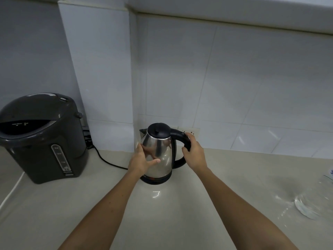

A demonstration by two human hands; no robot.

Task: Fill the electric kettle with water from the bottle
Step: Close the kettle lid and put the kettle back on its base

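Observation:
A steel electric kettle (162,156) with a black lid and black handle stands on its base on the counter near the tiled wall. Its lid is down. My left hand (142,159) lies flat against the kettle's left side, fingers spread. My right hand (193,152) is wrapped around the black handle on the right. A clear plastic bottle (313,201) sits at the right edge of the view, mostly transparent and only partly in frame.
A large dark thermo pot (43,138) stands at the left, with a black cord (108,161) running along the counter toward the kettle. A white cable (12,190) lies at the far left. A wall socket (191,132) sits behind the kettle handle.

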